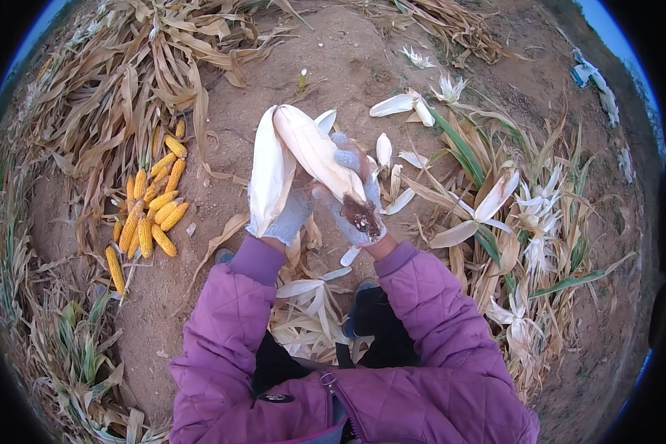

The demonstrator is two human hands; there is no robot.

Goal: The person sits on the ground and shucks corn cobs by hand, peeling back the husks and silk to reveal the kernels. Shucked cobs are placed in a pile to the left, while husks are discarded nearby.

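An ear of corn (316, 144) in pale husk is held up in front of me, its dark dried silk end (362, 216) tilted toward me. My right hand (355, 166), in a grey knit glove, wraps around it near that end. A wide strip of loosened husk (269, 172) hangs down on the left and covers part of my left hand (293, 213). That hand, also gloved, supports the ear from below; most of its fingers are hidden. No kernels show on the held ear.
Several bare yellow corn ears (144, 222) lie piled on the soil at left. Dry cornstalks (127, 94) spread behind them. At right is a heap of stalks and opened husks (499, 222). Loose husks (311, 316) lie between my shoes (361, 311).
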